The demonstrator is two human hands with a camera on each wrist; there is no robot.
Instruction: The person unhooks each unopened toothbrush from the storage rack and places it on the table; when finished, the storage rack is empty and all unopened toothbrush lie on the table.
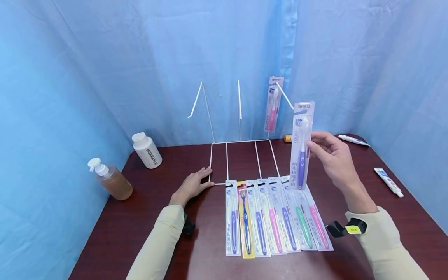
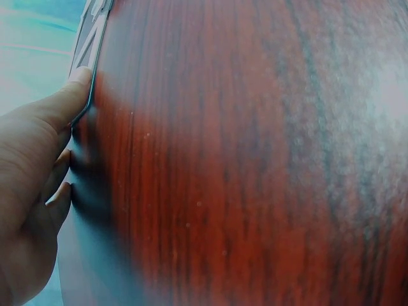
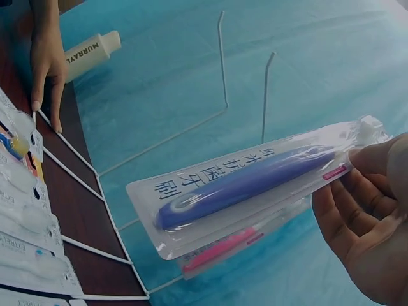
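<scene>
My right hand (image 1: 332,157) pinches a packaged purple toothbrush (image 1: 301,155) by its right edge, holding it upright in front of the rack's right prong. In the right wrist view the purple toothbrush (image 3: 248,185) lies between thumb and fingers. My left hand (image 1: 192,184) rests on the table with fingertips touching the front left corner of the white wire rack (image 1: 226,161); the left wrist view shows its thumb on the wire. A packaged pink toothbrush (image 1: 273,105) hangs on the right prong. Several packaged toothbrushes (image 1: 263,229) lie in a row before the rack.
A white bottle (image 1: 147,151) and a pump bottle (image 1: 112,181) of amber liquid stand at left. Toothpaste tubes (image 1: 388,182) lie at right, and a small orange item (image 1: 288,138) sits behind the rack. Blue curtains (image 1: 175,58) surround the table.
</scene>
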